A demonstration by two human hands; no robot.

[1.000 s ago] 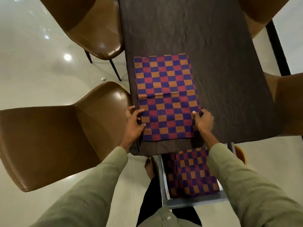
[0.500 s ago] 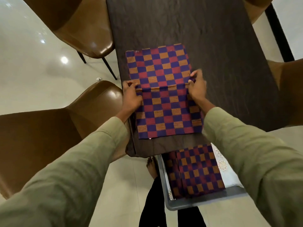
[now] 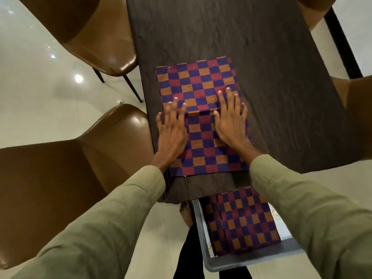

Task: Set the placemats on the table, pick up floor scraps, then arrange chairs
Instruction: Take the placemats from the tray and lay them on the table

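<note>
So from my feed, both hands are lying flat with fingers spread, gripping nothing. My left hand is pressing down on the left edge of the purple, red and orange checkered woven placemat, partly overlapping onto the dark brown wood-grain table. My right hand is pressing on the same mat a bit right of centre, with a gap of cloth showing between the two hands. There's a crease running across the mat right at fingertip level.

The placemat is sitting at the near end of the table, closer to the left edge, its near edge just short of the table's end. Below the table end, a grey tray is holding a stack of more checkered placemats.

A glossy brown leather chair is standing just beside the table on the left, with a second brown chair further up that side. A small white paper scrap is lying on the shiny cream floor between them.
</note>
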